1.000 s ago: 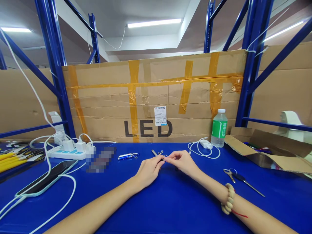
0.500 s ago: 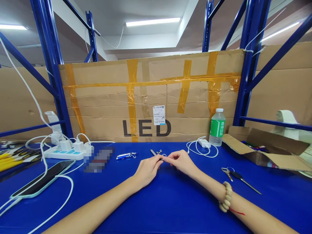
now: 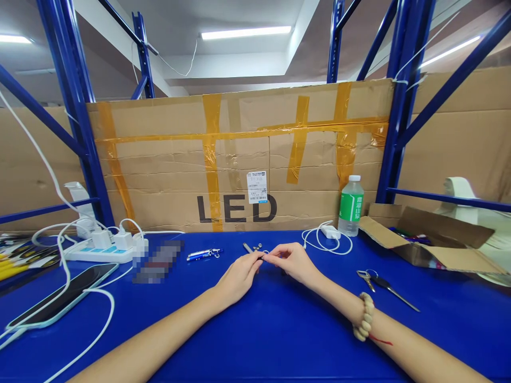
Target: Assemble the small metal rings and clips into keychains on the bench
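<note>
Small dark metal part (image 3: 261, 257) sits pinched between the fingertips of both hands, low over the blue tabletop (image 3: 279, 330), near its middle. Left hand (image 3: 238, 275): fingers curled, thumb and forefinger closed on the part's left end. Right hand (image 3: 293, 261): fingertips closed on the right end; a bead bracelet (image 3: 364, 323) circles that wrist. Exact shape of the part cannot be told; it is too small. Just behind the fingertips lie a silver rod (image 3: 248, 248) and a few tiny metal pieces (image 3: 259, 247).

Writing: cardboard panel (image 3: 239, 159) behind the table carries "LED" in large black letters, plus a white barcode label (image 3: 256, 186), print unreadable. Brown tape strips cross the panel.

Containers: clear water bottle (image 3: 350, 206), green label, white characters not legible, cap on, stands upright at the back right. Open cardboard box (image 3: 431, 244) to its right holds dark items, contents unclear.

Elsewhere: blue penlight (image 3: 203, 254) left of the hands; keys (image 3: 377, 282) right of them; white charger and cable (image 3: 327, 236) near the bottle; power strip (image 3: 99, 247) with plugs and a phone (image 3: 59, 298) at far left.
</note>
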`<act>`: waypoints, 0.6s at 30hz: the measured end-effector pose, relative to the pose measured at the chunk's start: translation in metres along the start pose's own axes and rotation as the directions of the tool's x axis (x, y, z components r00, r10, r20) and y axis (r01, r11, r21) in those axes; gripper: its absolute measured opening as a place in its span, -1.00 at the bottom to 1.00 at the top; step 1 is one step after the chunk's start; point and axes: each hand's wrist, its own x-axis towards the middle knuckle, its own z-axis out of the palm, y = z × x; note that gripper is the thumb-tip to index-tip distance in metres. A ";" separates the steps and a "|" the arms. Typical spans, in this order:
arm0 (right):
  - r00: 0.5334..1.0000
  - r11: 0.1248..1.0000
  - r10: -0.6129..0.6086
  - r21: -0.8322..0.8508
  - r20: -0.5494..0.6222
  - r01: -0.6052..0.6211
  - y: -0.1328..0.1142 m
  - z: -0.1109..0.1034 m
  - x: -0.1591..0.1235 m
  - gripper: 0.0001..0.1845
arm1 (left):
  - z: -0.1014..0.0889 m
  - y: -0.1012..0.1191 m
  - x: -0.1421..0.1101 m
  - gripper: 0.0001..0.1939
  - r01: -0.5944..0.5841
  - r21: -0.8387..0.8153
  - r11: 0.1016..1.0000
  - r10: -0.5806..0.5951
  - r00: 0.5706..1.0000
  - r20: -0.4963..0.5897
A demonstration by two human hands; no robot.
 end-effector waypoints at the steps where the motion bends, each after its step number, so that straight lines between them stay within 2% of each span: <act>1: 1.000 1.000 -0.004 -0.007 -0.003 0.004 0.001 0.000 0.000 -0.59 | 0.001 -0.001 0.000 -0.75 -0.002 0.006 1.000 0.002 1.000 -0.003; 6: 0.999 0.999 -0.030 -0.040 -0.029 0.029 0.003 -0.001 0.001 -0.64 | 0.001 0.001 0.000 -0.71 -0.004 0.022 1.000 0.005 1.000 -0.015; 18: 0.996 0.998 -0.042 -0.040 -0.081 0.039 -0.004 -0.002 0.000 -0.68 | 0.001 -0.002 0.000 -0.81 0.038 0.039 0.998 -0.038 0.999 -0.002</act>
